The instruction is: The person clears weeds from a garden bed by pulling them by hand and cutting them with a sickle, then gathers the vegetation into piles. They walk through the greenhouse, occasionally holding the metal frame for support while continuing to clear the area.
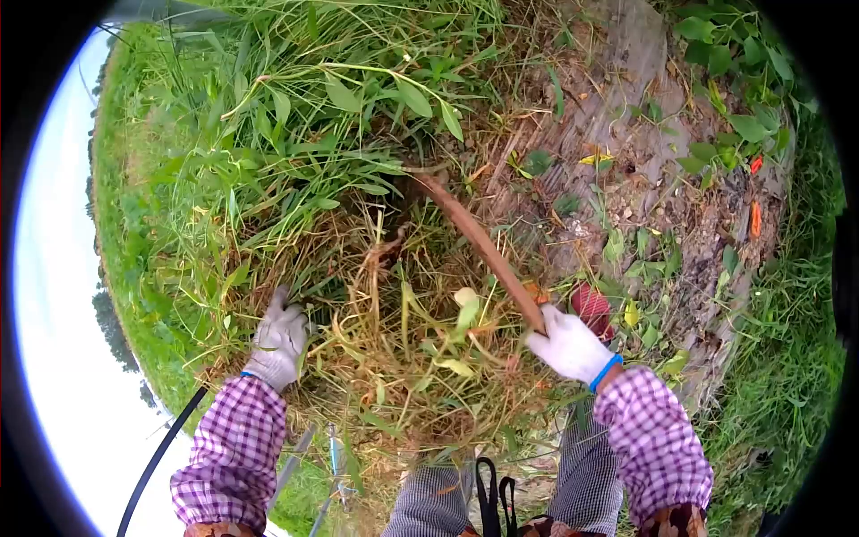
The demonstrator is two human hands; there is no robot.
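Observation:
My right hand [571,345], in a white glove with a blue band at the wrist, is closed around the near end of a tool with a long, slightly curved wooden handle [483,243]. The handle slants up and left over the cut grass, and its far end disappears into the growth, so the tool's head is hidden. My left hand [281,342], also gloved in white, rests against the left side of a heap of dry and green grass [385,358]. Its fingers are apart and stretched into the stems, with the tips partly covered.
Tall green weeds [340,98] stand ahead and to the left. A strip of worn, grey ground [626,134] with litter lies right of the heap. A dark red object [591,309] is beside my right hand. My legs [586,465] are at the bottom, and a black cord [161,456] hangs at lower left.

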